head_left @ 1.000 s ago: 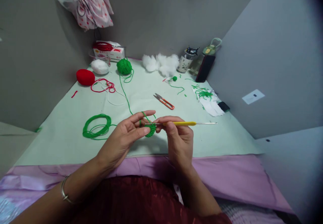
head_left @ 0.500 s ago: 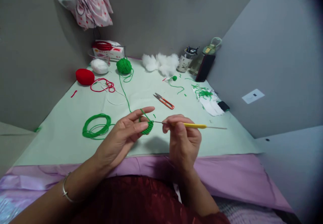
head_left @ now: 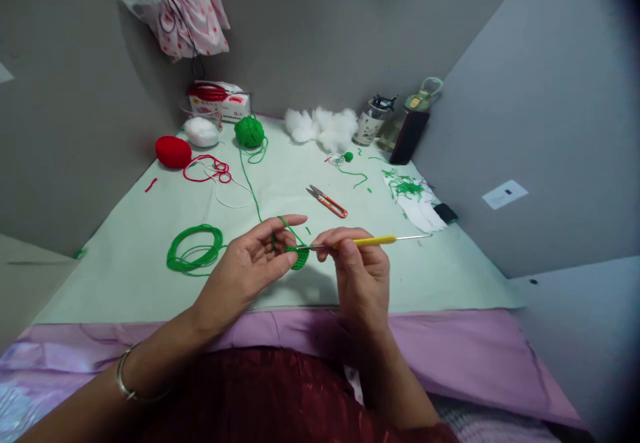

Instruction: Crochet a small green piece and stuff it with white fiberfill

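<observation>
Looping green yarn, we have a small curved crocheted piece (head_left: 301, 258) partly formed, its strand running back toward the green ball (head_left: 249, 132); how much remains we cannot tell. Our left hand (head_left: 253, 260), half open, pinches the piece at the thumb tip, above the worktop (head_left: 430, 270). Our right hand (head_left: 361, 270), just beside it, closes pen-like on the yellow-handled hook (head_left: 375, 240), whose metal end meets the upper edge.

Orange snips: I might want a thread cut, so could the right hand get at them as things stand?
Probably yes: the orange snips lie just beyond the right hand, apparently unobstructed, though that hand holds the yellow hook.
</observation>
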The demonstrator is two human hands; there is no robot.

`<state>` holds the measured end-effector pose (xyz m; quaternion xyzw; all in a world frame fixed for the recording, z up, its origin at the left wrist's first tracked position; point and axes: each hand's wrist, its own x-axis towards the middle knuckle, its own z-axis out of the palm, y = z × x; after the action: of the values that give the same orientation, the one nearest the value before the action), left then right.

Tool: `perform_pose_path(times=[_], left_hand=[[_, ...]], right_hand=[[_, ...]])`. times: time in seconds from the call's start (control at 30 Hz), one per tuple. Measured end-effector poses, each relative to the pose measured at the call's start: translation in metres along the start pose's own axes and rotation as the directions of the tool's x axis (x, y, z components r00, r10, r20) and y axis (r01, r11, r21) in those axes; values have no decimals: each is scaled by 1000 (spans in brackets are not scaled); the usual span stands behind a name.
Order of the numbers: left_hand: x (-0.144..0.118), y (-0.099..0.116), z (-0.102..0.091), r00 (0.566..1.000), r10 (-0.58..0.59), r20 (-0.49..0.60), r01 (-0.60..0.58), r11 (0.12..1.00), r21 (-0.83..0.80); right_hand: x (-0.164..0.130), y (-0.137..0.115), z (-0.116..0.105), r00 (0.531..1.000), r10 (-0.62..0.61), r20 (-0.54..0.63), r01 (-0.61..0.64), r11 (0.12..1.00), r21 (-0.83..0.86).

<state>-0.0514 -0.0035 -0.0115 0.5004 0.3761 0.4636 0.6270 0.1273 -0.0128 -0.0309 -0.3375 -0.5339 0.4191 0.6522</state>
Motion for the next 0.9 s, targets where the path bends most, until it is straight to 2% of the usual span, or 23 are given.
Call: perform_pose_path(times=[0.23, 0.43, 0.6, 0.7, 0.8, 0.9], left_hand=[[0, 5, 4, 998, 47, -33, -43, 992, 122], [0, 5, 8, 987, 147, -64, -125, 955, 268], [0, 7, 10, 970, 236, -65, -198, 914, 354], [0, 7, 11, 975, 209, -71, -177, 932, 315], [-1, 4, 11, 979, 187, -77, -161, 952, 260], [-1, 1, 11, 995, 85, -48, -80, 991, 106]], right_hand=[[-3, -11, -2, 986, -149, 74, 161, 967, -197], [-6, -14, -3, 936, -288, 203, 346, 856, -383], [-12, -11, -1, 835, -438, 334, 550, 630, -548], [-13, -6, 1, 788, -502, 357, 605, 525, -598], [-13, -2, 4, 723, -563, 401, 654, 370, -660], [-17, -1, 6, 694, -584, 421, 646, 247, -723]])
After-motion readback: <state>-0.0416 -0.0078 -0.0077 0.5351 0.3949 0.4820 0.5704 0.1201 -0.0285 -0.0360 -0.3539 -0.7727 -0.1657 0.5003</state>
